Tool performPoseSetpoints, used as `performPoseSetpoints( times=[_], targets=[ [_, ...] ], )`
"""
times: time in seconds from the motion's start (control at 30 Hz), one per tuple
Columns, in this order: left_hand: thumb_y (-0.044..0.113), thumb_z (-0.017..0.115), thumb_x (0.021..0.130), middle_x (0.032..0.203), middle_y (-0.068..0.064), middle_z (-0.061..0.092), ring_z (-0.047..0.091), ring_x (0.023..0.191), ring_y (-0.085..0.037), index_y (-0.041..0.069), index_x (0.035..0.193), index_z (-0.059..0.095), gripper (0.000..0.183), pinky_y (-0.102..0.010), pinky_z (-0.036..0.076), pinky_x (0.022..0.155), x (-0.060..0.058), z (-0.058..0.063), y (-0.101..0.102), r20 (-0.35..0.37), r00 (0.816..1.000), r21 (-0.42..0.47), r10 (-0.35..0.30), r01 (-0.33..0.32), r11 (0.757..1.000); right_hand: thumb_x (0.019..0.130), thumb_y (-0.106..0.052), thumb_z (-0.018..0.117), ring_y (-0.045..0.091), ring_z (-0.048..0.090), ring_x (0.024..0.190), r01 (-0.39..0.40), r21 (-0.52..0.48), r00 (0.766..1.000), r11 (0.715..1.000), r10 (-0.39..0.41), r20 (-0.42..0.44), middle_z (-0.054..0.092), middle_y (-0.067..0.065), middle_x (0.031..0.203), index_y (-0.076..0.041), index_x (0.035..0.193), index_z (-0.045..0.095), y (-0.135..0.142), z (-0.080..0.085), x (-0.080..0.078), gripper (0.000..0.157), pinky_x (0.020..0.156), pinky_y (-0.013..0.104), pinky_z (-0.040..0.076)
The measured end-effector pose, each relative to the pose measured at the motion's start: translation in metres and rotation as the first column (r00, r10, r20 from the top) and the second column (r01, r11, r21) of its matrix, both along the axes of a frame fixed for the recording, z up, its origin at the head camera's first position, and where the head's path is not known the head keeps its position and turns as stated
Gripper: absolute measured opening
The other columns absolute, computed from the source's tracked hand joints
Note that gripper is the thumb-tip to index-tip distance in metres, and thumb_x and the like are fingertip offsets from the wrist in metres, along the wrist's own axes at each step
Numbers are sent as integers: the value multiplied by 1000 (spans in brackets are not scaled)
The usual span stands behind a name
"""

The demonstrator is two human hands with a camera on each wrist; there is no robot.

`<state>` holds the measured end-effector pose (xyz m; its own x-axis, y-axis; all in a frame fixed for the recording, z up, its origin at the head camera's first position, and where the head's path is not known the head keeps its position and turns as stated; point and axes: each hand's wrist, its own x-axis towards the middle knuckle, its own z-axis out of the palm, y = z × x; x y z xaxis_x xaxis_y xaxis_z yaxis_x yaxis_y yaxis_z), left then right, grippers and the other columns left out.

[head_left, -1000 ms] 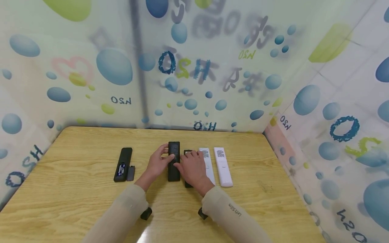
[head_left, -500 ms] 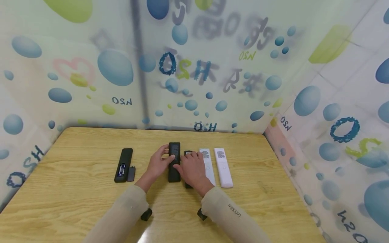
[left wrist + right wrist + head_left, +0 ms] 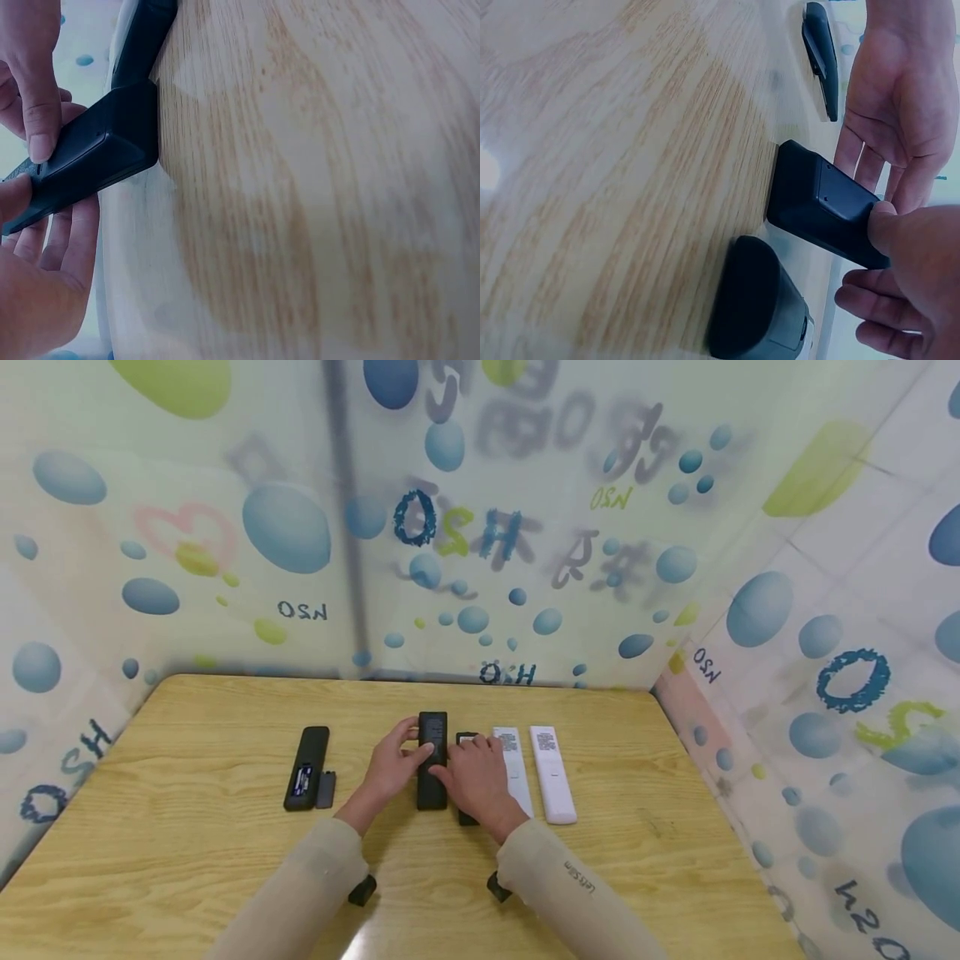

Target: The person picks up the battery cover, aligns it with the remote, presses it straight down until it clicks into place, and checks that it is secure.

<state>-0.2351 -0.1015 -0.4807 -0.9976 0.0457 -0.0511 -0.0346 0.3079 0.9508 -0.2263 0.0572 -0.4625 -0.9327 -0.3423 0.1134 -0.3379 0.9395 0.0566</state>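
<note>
A black remote control (image 3: 432, 792) stands between both hands, its back facing up and its lower end close over the wooden table. My left hand (image 3: 392, 763) grips its left side, thumb on the back and fingers underneath in the left wrist view. My right hand (image 3: 481, 777) pinches it from the other side. Its thumb presses the back of the remote control (image 3: 844, 199) at the battery cover (image 3: 849, 196), which is on. Beneath the right hand, a second dark remote control (image 3: 466, 817) is partly hidden.
An opened black remote control (image 3: 308, 752) lies left with batteries showing and its loose cover (image 3: 326, 790) beside it. Two white remote controls (image 3: 515, 770) lie right of my right hand, the farther white one (image 3: 552, 777) outermost. The table's back edge (image 3: 375, 679) meets a patterned curtain.
</note>
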Motion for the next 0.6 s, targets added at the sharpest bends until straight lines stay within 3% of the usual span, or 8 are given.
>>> performPoseSetpoints(
  times=[0.6],
  targets=[
    [20,59,98,136,-19,56,65,109,-37,17,148,38,55,-41,59,80,0,-1,1,5,1000,-3,9,-9,1000,90,-64,52,22,57,104,18,27,998,999,-20,58,71,1,108,-17,108,69,-3,2,-1,54,96,41,39]
  ],
)
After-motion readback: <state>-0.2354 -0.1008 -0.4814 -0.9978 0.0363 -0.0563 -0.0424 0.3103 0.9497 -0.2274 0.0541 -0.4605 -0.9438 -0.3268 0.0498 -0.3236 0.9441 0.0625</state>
